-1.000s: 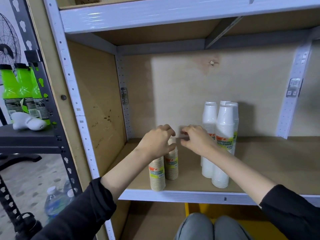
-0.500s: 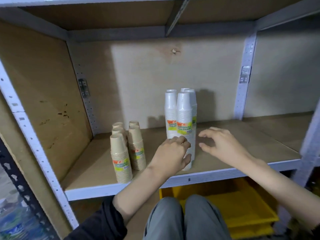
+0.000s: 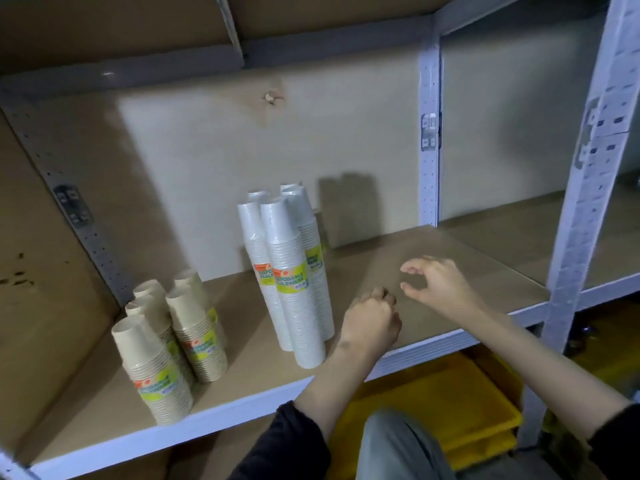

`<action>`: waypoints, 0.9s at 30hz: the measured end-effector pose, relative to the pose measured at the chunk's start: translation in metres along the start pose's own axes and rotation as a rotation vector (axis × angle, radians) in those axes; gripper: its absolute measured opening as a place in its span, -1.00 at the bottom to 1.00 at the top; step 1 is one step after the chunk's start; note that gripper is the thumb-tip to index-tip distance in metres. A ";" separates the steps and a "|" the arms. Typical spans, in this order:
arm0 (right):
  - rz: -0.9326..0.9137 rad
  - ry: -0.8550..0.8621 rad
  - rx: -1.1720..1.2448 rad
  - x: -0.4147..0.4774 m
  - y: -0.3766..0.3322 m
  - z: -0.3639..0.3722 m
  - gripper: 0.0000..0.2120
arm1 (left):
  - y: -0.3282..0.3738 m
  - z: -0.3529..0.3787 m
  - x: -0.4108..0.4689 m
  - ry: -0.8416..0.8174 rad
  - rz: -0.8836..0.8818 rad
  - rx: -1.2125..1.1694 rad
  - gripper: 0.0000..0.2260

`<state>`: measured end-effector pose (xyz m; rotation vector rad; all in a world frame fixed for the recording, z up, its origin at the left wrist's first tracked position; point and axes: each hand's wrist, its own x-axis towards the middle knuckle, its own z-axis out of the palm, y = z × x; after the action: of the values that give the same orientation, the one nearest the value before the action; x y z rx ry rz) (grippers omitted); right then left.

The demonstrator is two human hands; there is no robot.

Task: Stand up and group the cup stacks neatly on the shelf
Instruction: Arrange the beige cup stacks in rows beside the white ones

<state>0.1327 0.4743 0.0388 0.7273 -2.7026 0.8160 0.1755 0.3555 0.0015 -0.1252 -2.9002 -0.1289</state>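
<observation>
Grouping seems done: cup stacks (image 3: 291, 282) upright on shelf (image 3: 467, 247); left hand (image 3: 370, 323) fingers curled, empty; right hand (image 3: 438, 287) fingers apart; next, withdraw

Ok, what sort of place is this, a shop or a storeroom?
Probably a storeroom: bare metal shelving with board shelves, wrapped stacks of disposable white cups and tan cups, and yellow bins stowed underneath.

Shorter cup stacks (image 3: 169, 344) left, taller cup stacks (image 3: 291, 271) centre, all upright on the shelf (image 3: 450, 251).
The shorter cup stacks crowd the shelf's left end, down to its front edge; the taller ones stand mid-shelf, well apart. Just right of those, by the front edge, there's the left hand (image 3: 370, 320), the right hand (image 3: 438, 285) beyond it, and stacked bins (image 3: 467, 414) below the shelf.
</observation>
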 end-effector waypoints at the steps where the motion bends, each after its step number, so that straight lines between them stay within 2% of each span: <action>1: 0.007 0.004 0.006 0.005 0.007 0.001 -0.70 | 0.000 0.006 0.011 -0.006 -0.021 0.011 -0.68; 4: 0.030 0.008 0.021 0.020 0.030 0.006 -0.70 | -0.002 0.027 0.048 0.108 -0.042 0.049 -0.76; 7: 0.044 -0.026 0.021 0.038 0.052 0.012 -0.70 | -0.008 0.048 0.086 0.006 -0.151 0.005 -0.82; 8: 0.047 -0.045 0.016 0.044 0.058 0.013 -0.69 | -0.009 0.055 0.096 0.035 -0.159 0.002 -0.81; 12: 0.072 -0.069 0.049 0.070 0.081 0.024 -0.68 | -0.009 0.065 0.119 -0.021 -0.154 -0.013 -0.66; 16: 0.103 -0.067 0.115 0.094 0.095 0.042 -0.67 | -0.012 0.083 0.140 -0.133 -0.253 -0.016 -0.58; 21: 0.101 -0.026 0.202 0.123 0.098 0.063 -0.66 | -0.020 0.106 0.151 -0.131 -0.317 -0.077 -0.52; 27: 0.042 -0.021 0.314 0.168 0.084 0.081 -0.62 | -0.028 0.123 0.158 -0.131 -0.344 -0.207 -0.61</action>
<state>-0.0601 0.4228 -0.0076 0.7456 -2.6456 1.2683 -0.0083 0.3519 -0.0821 0.3441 -3.0040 -0.4975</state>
